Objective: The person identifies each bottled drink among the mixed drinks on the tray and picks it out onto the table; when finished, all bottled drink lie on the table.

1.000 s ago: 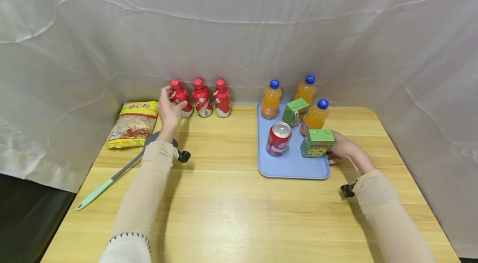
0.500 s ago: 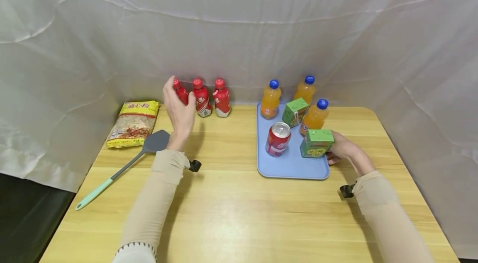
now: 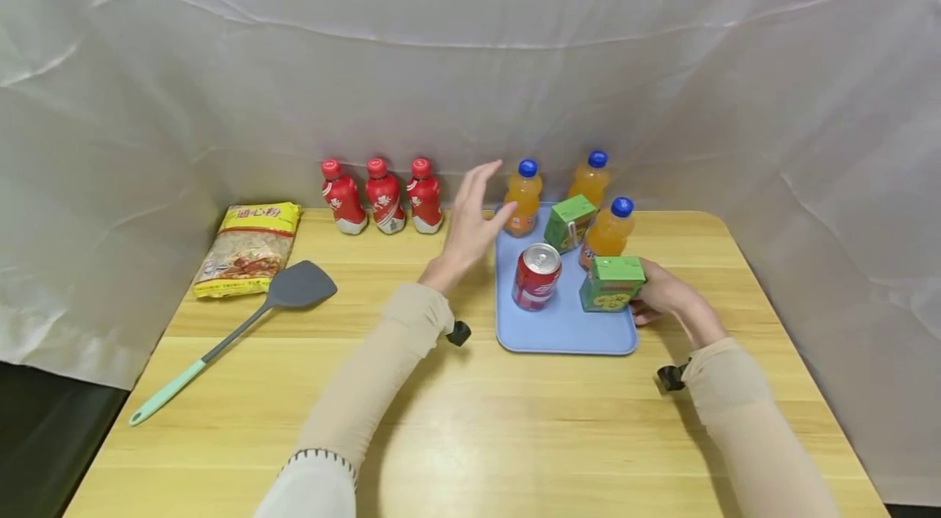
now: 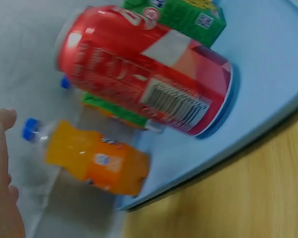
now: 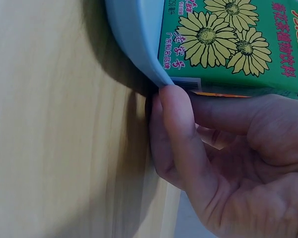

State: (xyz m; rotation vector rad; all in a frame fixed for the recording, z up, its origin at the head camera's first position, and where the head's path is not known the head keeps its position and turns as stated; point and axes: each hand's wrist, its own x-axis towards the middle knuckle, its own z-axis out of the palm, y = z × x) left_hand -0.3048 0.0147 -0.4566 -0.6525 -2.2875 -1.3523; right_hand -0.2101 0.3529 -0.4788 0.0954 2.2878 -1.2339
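My left hand hovers with its fingers apart beside the left edge of the blue tray, close to an orange drink bottle; it holds nothing. With my right hand I pinch the tray's right rim, the thumb on top and the other fingers around the underside. A green drink carton with yellow flowers stands right beside that hand. On the tray there are also a red drink can, a second green carton and two more orange drink bottles.
Three red bottles stand in a row along the grey curtain. A yellow bag of macaroni lies at the left, with a grey spatula with a mint handle in front of it. The wooden table extends toward me.
My left hand has left the leftmost red bottle and swung right to the tray's left side. The red bottles stay standing. My right hand keeps its grip on the rim; the view shifts slightly.
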